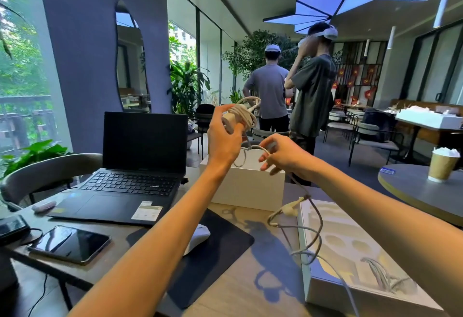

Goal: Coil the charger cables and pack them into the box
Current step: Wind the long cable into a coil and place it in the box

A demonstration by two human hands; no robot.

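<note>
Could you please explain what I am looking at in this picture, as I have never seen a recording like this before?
There is no machine here. A person wears a camera on the head, so the single picture looks forward and down along both bare arms. The left hand grips a white charger with cable wound round it, raised above the table. The right hand pinches the loose cable, which trails down across an open white box on the right. Also on the table are a closed white box, an open laptop, a phone, and a mouse on a dark mat.
</note>
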